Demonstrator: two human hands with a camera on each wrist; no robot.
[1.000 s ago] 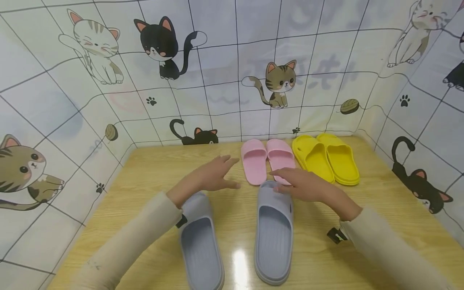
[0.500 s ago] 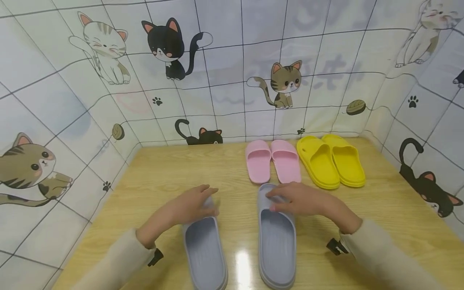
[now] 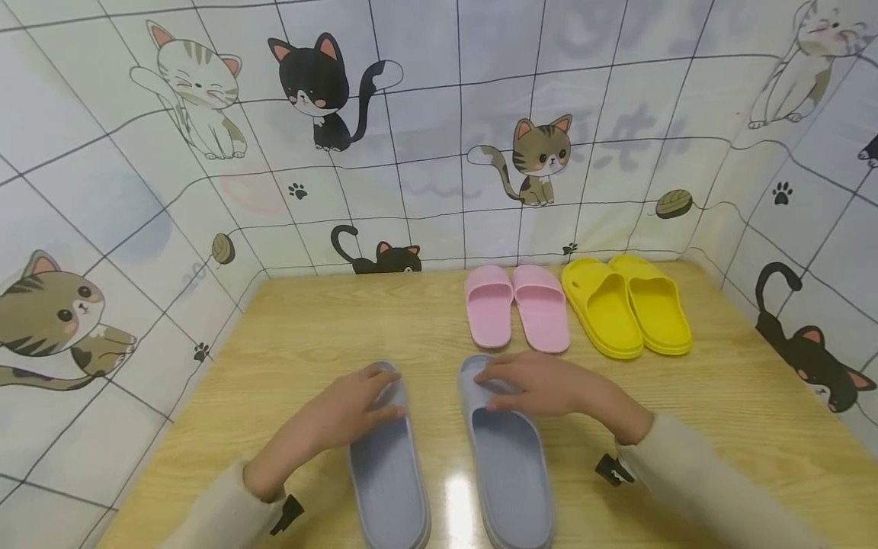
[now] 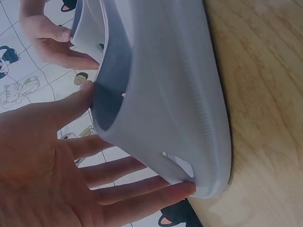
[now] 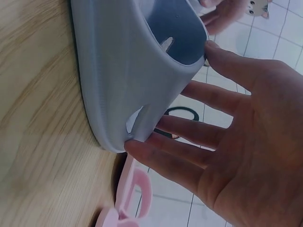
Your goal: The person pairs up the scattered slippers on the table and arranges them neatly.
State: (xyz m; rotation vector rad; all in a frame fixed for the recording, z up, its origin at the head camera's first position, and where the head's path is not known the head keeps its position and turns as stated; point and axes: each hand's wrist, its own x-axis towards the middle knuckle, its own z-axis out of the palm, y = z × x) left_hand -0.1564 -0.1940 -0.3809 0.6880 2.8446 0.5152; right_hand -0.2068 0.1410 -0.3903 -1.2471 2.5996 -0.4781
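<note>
Two grey slippers lie side by side, toes pointing far, on the near part of the wooden table (image 3: 302, 335). The left hand (image 3: 346, 408) rests over the toe strap of the left grey slipper (image 3: 387, 473); the left wrist view shows its fingers nearly straight along the strap's outer side, thumb at the strap opening, laid against it rather than curled round. The right hand (image 3: 542, 385) covers the toe strap of the right grey slipper (image 3: 507, 465) in the same manner, fingers extended along the strap, thumb at its edge. Both soles sit flat on the table.

Farther off, right of centre, stands a pair of pink slippers (image 3: 516, 306), and just right of it a pair of yellow slippers (image 3: 626, 305). A white tiled sheet printed with cartoon cats (image 3: 411, 137) encloses the table on the left, far and right sides.
</note>
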